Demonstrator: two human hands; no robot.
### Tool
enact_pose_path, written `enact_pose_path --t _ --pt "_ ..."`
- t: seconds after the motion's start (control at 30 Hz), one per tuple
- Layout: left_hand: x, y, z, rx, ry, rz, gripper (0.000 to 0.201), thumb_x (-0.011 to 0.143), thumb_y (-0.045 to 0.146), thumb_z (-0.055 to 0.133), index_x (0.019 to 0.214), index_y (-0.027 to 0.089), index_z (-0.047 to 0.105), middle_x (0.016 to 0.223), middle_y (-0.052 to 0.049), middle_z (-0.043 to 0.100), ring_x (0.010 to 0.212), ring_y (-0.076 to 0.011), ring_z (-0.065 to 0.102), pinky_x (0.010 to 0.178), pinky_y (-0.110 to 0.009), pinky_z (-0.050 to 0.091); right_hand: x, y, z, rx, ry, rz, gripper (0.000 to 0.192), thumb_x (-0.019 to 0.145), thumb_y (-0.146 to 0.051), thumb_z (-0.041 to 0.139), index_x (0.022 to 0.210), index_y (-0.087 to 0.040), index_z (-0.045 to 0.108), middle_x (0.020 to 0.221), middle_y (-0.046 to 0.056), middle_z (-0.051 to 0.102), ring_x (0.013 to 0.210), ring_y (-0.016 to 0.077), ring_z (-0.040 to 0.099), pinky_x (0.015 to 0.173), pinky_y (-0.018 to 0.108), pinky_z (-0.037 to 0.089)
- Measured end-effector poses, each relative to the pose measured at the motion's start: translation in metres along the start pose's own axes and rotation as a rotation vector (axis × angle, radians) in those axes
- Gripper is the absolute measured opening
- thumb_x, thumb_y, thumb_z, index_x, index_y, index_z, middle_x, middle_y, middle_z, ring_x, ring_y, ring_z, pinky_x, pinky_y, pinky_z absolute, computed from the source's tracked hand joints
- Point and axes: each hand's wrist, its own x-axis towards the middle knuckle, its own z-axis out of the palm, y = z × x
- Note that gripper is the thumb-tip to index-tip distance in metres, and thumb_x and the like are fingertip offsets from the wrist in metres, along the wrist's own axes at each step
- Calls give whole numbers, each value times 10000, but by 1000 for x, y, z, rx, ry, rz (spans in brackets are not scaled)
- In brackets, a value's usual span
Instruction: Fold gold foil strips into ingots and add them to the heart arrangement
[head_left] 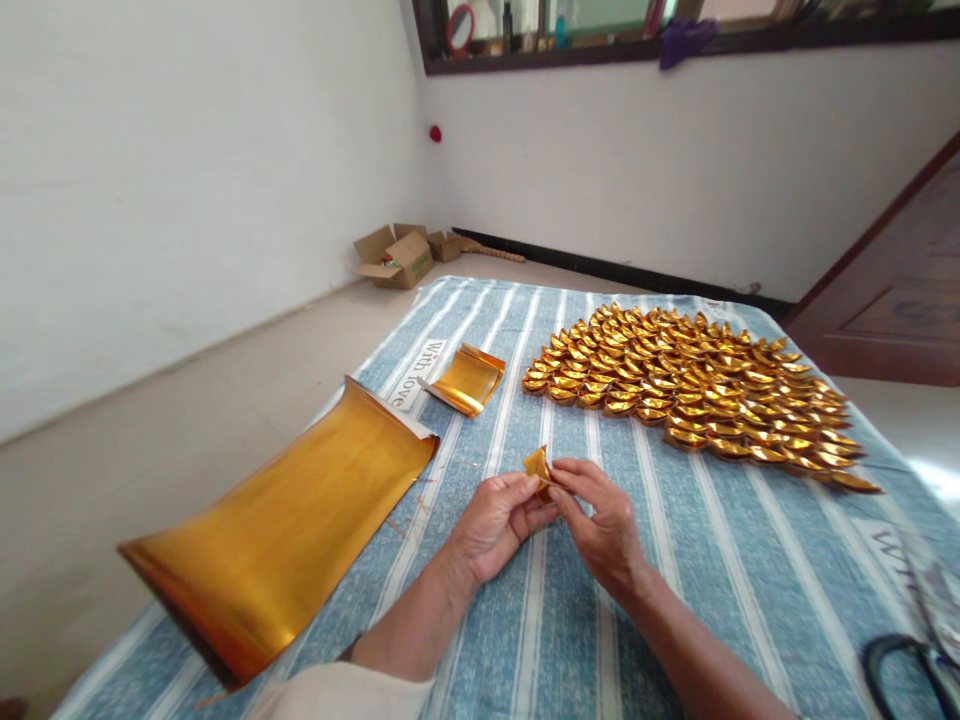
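Between my two hands, over the middle of the table, is a small folded piece of gold foil paper (538,463). My left hand (495,520) pinches its lower left side with thumb and fingers. On its right side the fingertips of my right hand (600,515) grip the same piece. Fingers cover part of the foil, so its full shape is hidden. To the left lies a large curled sheet of gold foil paper (292,520), and beyond it a small stack of cut gold foil pieces (469,378). Many finished-looking gold paper ingots (690,385) stand in packed rows at the right.
A blue and white striped cloth (480,620) covers the table. Black-handled scissors (911,660) lie at the near right edge. On the floor behind stands an open cardboard box (397,258); a brown door (892,270) is at the right.
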Motion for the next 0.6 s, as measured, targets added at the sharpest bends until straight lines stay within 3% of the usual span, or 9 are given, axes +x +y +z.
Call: enact_pose_path --t 0.6 --pt "1 0 0 0 20 -18 83 795 113 668 852 56 687 875 -116 705 791 -156 673 826 -290 545 0 -1 2 34 -66 -2 289 890 -167 495 1091 -245 688 1062 80 667 982 195 640 873 353 537"
